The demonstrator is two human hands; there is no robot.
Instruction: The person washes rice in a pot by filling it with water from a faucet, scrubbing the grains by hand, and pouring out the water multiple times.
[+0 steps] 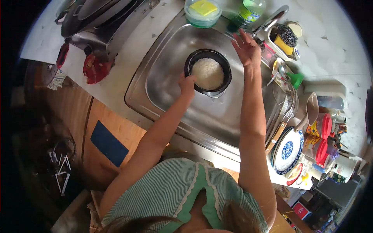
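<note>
A black round pot [226,80] with white rice [208,73] in it is in the steel sink [167,77]. My left hand [187,83] grips the pot's rim at its lower left. My right hand [247,48] is raised at the sink's right back, its fingers spread, beside the faucet [270,21]. Nothing shows in its palm. Whether it touches the faucet's handle is hard to tell.
A tub with a yellow sponge [204,7] and a green bottle [250,11] stand behind the sink. At right are a sponge tray [285,39], strainer [285,95], plates [287,150] and red-lidded jars [321,150]. Dark pans [91,19] are at upper left.
</note>
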